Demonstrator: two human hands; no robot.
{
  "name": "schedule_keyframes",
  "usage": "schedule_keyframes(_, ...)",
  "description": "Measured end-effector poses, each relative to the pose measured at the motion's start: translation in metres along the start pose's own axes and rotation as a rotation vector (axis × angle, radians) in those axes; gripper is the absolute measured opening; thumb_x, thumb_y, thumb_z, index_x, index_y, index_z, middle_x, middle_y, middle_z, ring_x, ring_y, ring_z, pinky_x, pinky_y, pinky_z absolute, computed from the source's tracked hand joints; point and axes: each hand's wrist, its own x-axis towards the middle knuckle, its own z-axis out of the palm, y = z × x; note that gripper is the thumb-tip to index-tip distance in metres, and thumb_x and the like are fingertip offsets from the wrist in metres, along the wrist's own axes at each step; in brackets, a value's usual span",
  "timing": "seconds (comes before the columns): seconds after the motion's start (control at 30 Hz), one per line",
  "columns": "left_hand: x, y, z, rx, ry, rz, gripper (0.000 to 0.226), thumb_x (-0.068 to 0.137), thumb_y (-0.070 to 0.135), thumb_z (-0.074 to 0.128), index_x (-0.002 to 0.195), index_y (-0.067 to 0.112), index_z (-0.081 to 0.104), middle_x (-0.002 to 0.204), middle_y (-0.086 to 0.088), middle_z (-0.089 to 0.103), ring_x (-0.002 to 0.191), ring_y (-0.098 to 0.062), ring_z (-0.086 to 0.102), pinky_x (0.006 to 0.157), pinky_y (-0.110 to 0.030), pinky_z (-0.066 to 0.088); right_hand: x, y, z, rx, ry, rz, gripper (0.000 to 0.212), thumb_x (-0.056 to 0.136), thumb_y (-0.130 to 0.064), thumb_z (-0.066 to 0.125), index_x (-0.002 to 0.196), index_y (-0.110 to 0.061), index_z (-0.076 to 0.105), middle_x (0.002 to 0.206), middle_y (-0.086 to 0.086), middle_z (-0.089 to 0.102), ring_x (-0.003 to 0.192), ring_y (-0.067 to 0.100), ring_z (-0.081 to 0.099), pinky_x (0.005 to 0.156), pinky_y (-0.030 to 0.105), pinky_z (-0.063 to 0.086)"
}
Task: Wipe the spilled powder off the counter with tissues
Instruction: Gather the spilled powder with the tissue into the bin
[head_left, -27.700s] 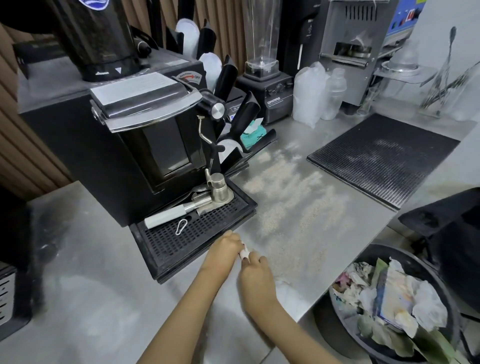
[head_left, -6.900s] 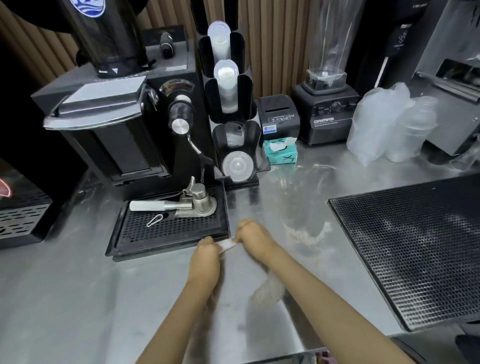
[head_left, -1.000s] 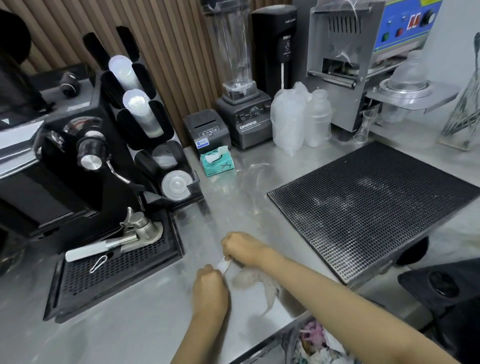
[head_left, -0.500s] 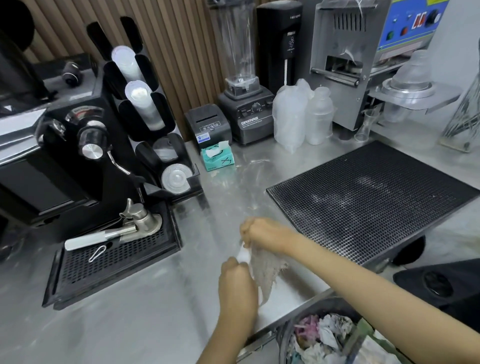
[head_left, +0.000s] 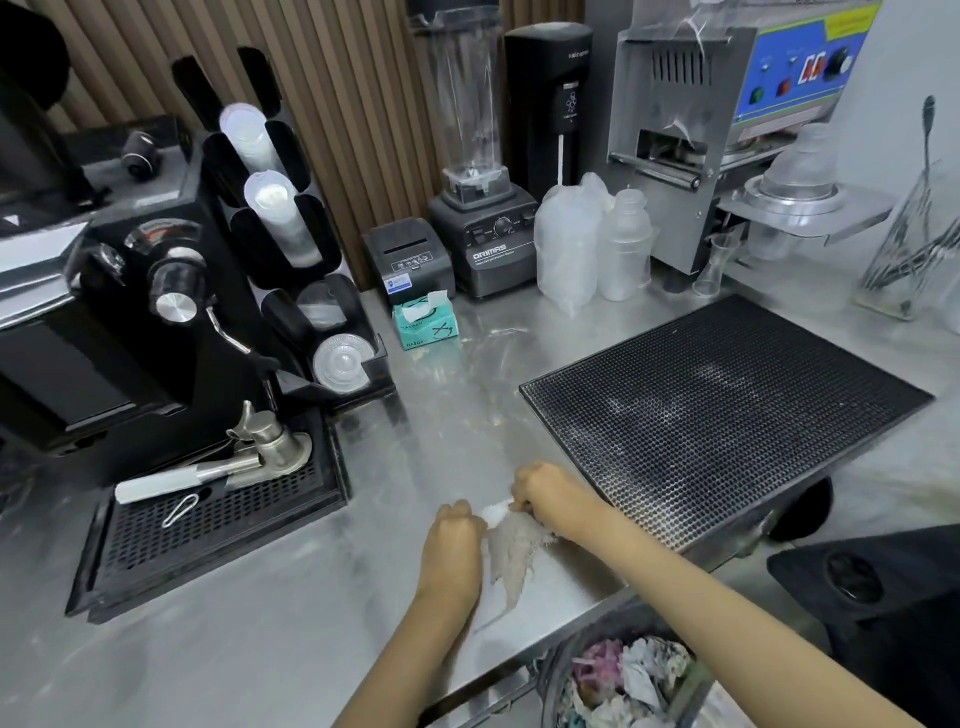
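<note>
Powder heap (head_left: 511, 564) now beside tissue (head_left: 496, 512) between left hand (head_left: 453, 540), right hand (head_left: 548, 493)

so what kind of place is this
Most likely a café or drinks-shop prep counter. A blender, a cup rack stacked with plastic cups and lids, and a cup sealer stand along the steel counter.
</note>
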Motion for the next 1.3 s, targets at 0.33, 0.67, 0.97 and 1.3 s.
schedule_keyframes(0.33, 0.003, -0.013, -0.024, 0.087, 0.031, 0.108, 0.029, 0.078, 0.012, 0.042, 0.055, 0.028, 0.037, 0.087, -0.005, 0.045, 0.082, -0.02, 0.044, 0.07, -0.026, 0.033, 0.023, -0.024, -0.02, 0.082, 0.063, -0.025, 0.01, 0.079, -0.007, 0.066, 0.087, -0.003, 0.071, 0.094, 0.016, 0.065, 0.088, 0.03, 0.06, 0.083, 0.041, 0.05)
schedule_keyframes(0.67, -0.054, -0.014, 0.005, 0.129, 0.174, -0.142, 0.017, 0.085, 0.0, 0.049, 0.085, -0.001, 0.066, 0.082, -0.009, 0.051, 0.066, -0.021, 0.051, 0.057, -0.022, 0.034, 0.025, -0.039, 0.001, 0.085, -0.179, -0.199, 0.006, 0.075, -0.001, 0.066, 0.074, 0.003, 0.071, 0.087, 0.014, 0.066, 0.087, 0.03, 0.06, 0.08, 0.041, 0.049)
schedule_keyframes(0.97, -0.068, 0.006, 0.015, 0.087, 0.152, -0.052, 0.016, 0.083, 0.0, 0.047, 0.086, 0.003, 0.062, 0.087, -0.005, 0.046, 0.076, -0.019, 0.052, 0.061, -0.018, 0.028, 0.0, -0.025, -0.02, 0.031, -0.131, -0.259, 0.013, 0.075, -0.004, 0.068, 0.084, 0.001, 0.075, 0.091, 0.016, 0.068, 0.095, 0.029, 0.057, 0.087, 0.04, 0.047)
schedule_keyframes(1.3, -0.08, -0.037, -0.008, 0.146, 0.121, -0.11, 0.024, 0.086, 0.0, 0.046, 0.092, 0.002, 0.069, 0.084, -0.005, 0.046, 0.078, -0.025, 0.057, 0.063, -0.02, 0.035, 0.011, -0.086, 0.006, 0.144, -0.268, 0.046, 0.015, 0.086, -0.011, 0.046, 0.086, -0.021, 0.057, 0.072, -0.004, 0.046, 0.084, 0.02, 0.047, 0.078, 0.034, 0.04)
